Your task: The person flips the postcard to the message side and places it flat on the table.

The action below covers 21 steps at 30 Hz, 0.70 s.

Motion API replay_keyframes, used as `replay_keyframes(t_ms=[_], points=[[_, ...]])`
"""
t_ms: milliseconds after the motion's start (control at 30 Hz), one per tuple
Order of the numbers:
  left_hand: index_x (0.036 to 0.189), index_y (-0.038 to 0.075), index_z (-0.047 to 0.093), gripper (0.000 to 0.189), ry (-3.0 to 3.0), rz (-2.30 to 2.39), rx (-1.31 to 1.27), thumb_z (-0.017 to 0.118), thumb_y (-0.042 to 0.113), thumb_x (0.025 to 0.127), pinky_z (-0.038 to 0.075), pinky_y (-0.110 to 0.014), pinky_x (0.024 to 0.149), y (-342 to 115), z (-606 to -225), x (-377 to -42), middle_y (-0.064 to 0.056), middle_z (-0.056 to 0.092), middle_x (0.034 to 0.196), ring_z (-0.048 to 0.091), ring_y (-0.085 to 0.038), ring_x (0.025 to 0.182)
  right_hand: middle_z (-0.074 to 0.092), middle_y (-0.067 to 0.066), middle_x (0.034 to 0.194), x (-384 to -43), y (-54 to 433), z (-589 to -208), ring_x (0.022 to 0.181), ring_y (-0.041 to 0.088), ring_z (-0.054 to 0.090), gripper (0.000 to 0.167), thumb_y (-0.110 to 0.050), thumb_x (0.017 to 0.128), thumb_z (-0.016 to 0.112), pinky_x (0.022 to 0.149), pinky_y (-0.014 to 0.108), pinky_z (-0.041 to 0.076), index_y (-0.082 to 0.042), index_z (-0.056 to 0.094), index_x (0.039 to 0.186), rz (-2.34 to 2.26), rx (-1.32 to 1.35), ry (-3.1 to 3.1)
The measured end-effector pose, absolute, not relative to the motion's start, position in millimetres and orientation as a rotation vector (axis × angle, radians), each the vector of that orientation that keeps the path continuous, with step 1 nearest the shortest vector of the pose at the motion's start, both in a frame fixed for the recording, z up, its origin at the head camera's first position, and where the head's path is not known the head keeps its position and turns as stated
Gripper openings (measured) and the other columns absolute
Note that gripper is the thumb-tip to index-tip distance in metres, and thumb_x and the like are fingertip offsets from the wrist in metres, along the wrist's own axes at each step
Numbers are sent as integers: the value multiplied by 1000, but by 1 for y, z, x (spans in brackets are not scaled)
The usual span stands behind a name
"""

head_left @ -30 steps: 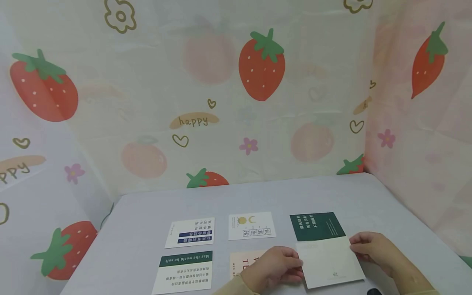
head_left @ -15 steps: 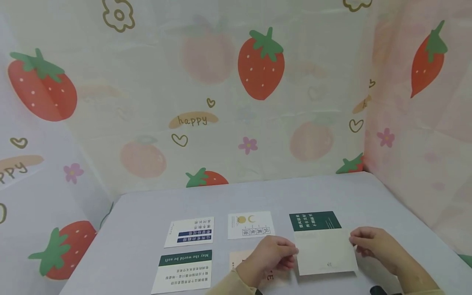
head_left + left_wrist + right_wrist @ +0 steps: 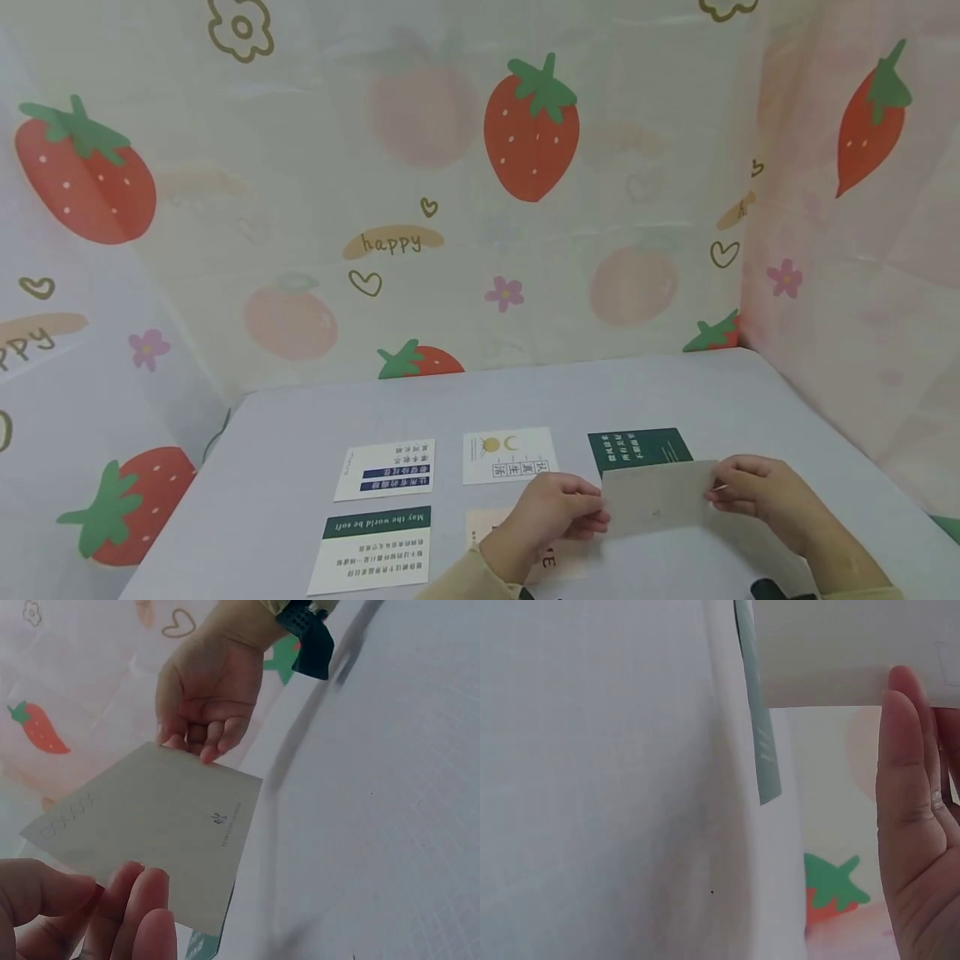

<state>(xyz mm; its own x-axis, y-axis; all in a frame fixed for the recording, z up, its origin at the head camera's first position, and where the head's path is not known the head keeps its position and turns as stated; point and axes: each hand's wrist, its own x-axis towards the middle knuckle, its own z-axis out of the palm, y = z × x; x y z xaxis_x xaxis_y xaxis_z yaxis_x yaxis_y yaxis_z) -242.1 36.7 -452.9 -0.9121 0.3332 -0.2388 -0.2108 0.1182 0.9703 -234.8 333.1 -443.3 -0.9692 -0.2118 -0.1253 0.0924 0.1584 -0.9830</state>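
Both hands hold a postcard (image 3: 654,500) raised and tilted above the table, its pale back with small print towards me. My left hand (image 3: 551,512) pinches its left edge between thumb and fingers. At the opposite edge, my right hand (image 3: 765,500) pinches it the same way. Postcode circles and a small logo show on the card (image 3: 150,817) in the left wrist view. Just beyond it lies a dark green card (image 3: 637,447) with white writing, its near part hidden. A pale peach card (image 3: 480,525) is partly covered by my left hand.
Left on the white table (image 3: 480,392) lie a card with blue bars (image 3: 386,469) and a "May the world be soft" card (image 3: 371,550). A sun-and-moon card (image 3: 507,455) lies mid-table. Strawberry-printed sheets (image 3: 450,292) wall the back and sides.
The postcard has come up from over the table, moved slightly away and tipped steeper, so its face looks narrower. Both hands went with it, still pinching its edges.
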Motion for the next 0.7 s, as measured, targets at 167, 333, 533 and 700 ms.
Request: replay_keyframes(t_ms=[167,333,533,700], points=[[84,4,70,12,2019,1866,116,61,12,83,55,-30,60,37,-450,-241,-8,68,72,65,-16,63,67,4,89,-234,332,-442,84,15,64,25,-20,95,48,76,30,53,0,65,93,-1880,-116,2217],[79,5,70,8,2035,1863,83,66,12,81,55,-28,60,39,-450,-240,-7,68,71,64,-15,62,65,7,91,-236,325,-446,83,14,60,29,-21,91,54,74,30,52,7,63,96,-1731,65,2380],[80,6,68,4,2047,1864,62,70,7,76,55,-29,61,41,-455,-241,-6,67,72,64,-15,64,64,4,83,-235,319,-449,76,16,57,28,-21,81,67,67,31,49,3,62,93,-1652,118,2449],[80,5,65,5,2057,1859,56,69,3,76,55,-29,60,42,-453,-240,-5,66,72,63,-15,64,63,6,87,-234,318,-449,78,18,56,26,-16,79,69,67,31,49,3,60,95,-1622,121,2485]])
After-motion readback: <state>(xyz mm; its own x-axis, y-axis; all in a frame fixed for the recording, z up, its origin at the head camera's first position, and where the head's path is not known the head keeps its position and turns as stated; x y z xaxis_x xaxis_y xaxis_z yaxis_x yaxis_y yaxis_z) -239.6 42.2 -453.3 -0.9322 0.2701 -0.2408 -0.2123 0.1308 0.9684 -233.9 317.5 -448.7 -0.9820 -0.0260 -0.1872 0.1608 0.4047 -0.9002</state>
